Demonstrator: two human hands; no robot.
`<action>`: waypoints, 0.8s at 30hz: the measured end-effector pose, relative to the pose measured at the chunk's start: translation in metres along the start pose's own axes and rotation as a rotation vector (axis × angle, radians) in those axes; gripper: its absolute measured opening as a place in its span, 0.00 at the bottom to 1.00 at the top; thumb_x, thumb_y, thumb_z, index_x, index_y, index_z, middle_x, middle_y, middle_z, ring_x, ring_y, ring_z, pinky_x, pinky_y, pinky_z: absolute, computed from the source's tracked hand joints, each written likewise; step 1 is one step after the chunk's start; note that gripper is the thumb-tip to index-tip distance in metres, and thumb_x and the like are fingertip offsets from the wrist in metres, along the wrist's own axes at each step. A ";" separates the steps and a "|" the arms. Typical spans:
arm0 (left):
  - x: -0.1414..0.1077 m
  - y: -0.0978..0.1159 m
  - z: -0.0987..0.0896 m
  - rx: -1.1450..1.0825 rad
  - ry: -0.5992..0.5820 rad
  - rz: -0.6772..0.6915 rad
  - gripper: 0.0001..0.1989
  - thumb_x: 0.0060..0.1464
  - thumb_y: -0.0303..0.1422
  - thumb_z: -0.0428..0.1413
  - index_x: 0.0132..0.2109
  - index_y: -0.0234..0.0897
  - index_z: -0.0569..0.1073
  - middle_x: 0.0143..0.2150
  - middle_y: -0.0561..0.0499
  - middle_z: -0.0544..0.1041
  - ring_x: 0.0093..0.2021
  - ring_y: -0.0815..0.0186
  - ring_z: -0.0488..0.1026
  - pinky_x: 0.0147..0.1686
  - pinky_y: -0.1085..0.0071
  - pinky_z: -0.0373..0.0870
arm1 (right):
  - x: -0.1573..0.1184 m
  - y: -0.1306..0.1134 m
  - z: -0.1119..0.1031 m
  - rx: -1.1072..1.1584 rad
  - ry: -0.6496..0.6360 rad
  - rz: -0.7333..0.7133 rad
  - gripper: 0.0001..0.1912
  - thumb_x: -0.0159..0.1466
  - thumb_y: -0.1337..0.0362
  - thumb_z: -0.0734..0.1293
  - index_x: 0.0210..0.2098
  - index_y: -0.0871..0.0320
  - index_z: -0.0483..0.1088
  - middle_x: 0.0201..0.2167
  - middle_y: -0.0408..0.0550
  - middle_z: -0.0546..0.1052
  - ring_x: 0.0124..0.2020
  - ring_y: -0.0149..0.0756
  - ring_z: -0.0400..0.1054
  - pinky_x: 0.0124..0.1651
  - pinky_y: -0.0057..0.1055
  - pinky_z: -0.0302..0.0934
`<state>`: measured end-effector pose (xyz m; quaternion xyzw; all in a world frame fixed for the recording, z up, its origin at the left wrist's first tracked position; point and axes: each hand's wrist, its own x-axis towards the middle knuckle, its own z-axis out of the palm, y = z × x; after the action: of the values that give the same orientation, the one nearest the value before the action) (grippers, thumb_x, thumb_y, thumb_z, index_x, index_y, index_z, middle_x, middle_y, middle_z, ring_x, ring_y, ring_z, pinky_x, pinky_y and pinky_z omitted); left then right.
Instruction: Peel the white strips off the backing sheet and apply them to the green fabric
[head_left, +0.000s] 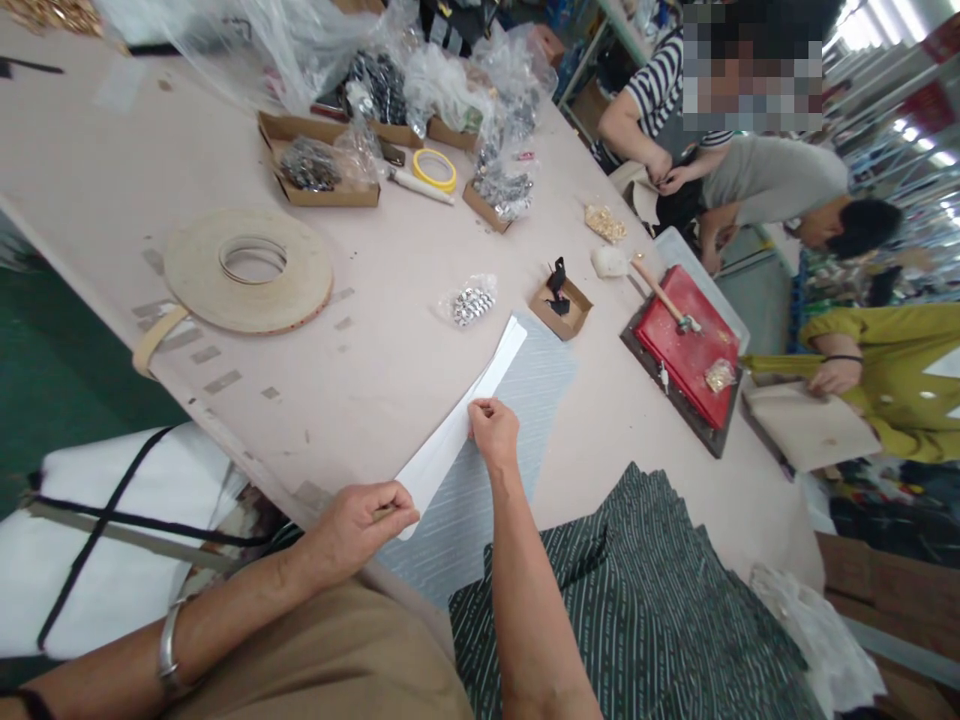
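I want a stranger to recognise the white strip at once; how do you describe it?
On the pale table, find the grey-blue sheet near the person's right hand. Along its left edge lies the strip: long, narrow and plain white, unlike the lined sheet.

A slim silver-coloured bangle [169,648] circled the left forearm [240,605] at the lower left of the frame. Close to that corner, a dark band [34,703] crossed the same arm. The right forearm [525,580] was bare, and plain brown clothing [337,655] covered the body at bottom centre.
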<state>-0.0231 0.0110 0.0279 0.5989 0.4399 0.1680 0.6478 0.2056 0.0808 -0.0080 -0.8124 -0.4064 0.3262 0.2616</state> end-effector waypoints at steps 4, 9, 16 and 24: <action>0.000 0.002 -0.003 -0.016 -0.013 -0.022 0.14 0.57 0.41 0.52 0.29 0.35 0.70 0.24 0.57 0.67 0.27 0.70 0.62 0.29 0.75 0.58 | 0.007 -0.004 -0.008 -0.121 0.025 -0.006 0.20 0.56 0.64 0.67 0.48 0.56 0.71 0.19 0.40 0.72 0.31 0.41 0.72 0.47 0.38 0.64; -0.002 0.004 -0.007 -0.019 0.005 -0.037 0.15 0.56 0.41 0.52 0.29 0.35 0.70 0.24 0.57 0.65 0.28 0.70 0.62 0.29 0.74 0.57 | 0.013 0.004 -0.021 -0.107 0.009 0.072 0.24 0.53 0.57 0.73 0.47 0.56 0.69 0.23 0.43 0.73 0.35 0.44 0.73 0.48 0.42 0.66; -0.006 -0.002 -0.008 -0.020 -0.014 -0.069 0.16 0.56 0.43 0.52 0.30 0.34 0.71 0.25 0.56 0.67 0.29 0.68 0.64 0.32 0.74 0.59 | 0.014 0.020 -0.039 0.187 -0.146 0.243 0.24 0.67 0.59 0.60 0.60 0.62 0.56 0.27 0.44 0.75 0.27 0.33 0.75 0.33 0.34 0.73; -0.008 -0.006 -0.008 0.011 -0.029 -0.036 0.16 0.57 0.43 0.52 0.30 0.35 0.72 0.26 0.56 0.68 0.30 0.68 0.64 0.33 0.74 0.59 | 0.015 0.021 -0.038 0.080 -0.064 0.226 0.33 0.54 0.61 0.72 0.56 0.60 0.60 0.18 0.37 0.71 0.19 0.37 0.71 0.22 0.31 0.68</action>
<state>-0.0353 0.0089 0.0259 0.5970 0.4419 0.1451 0.6536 0.2505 0.0764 -0.0027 -0.8311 -0.3071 0.3952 0.2423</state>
